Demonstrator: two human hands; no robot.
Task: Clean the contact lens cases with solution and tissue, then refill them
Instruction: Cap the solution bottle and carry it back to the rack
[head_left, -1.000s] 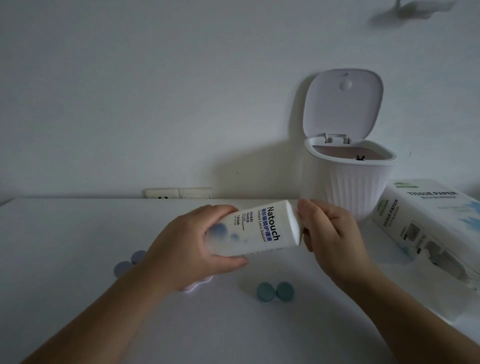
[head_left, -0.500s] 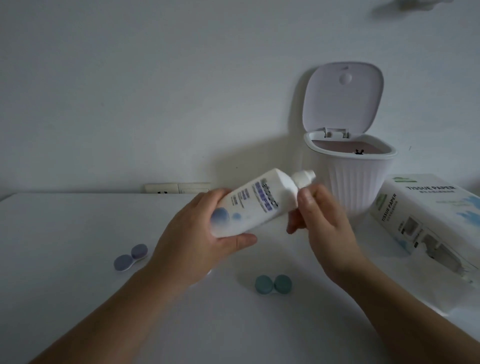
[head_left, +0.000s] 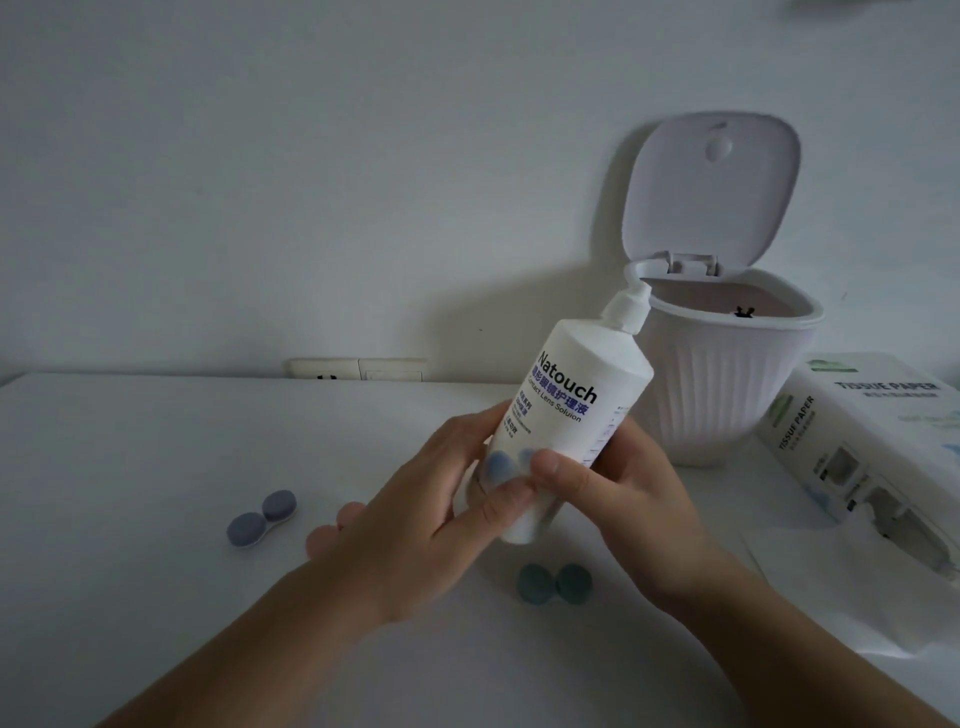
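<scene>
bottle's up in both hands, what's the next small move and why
Probably set the bottle down and unscrew a case. Both hands, left and right, are occupied with it, while the purple case and teal case lie capped on the table.

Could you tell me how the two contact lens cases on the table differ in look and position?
The purple case has greyish-purple caps; the teal case has blue-green ones. The purple case lies to the left of the left hand and sits diagonally, while the teal case lies nearer the camera, below the bottle, with its caps side by side. Both are capped and rest untouched on the table.
</scene>
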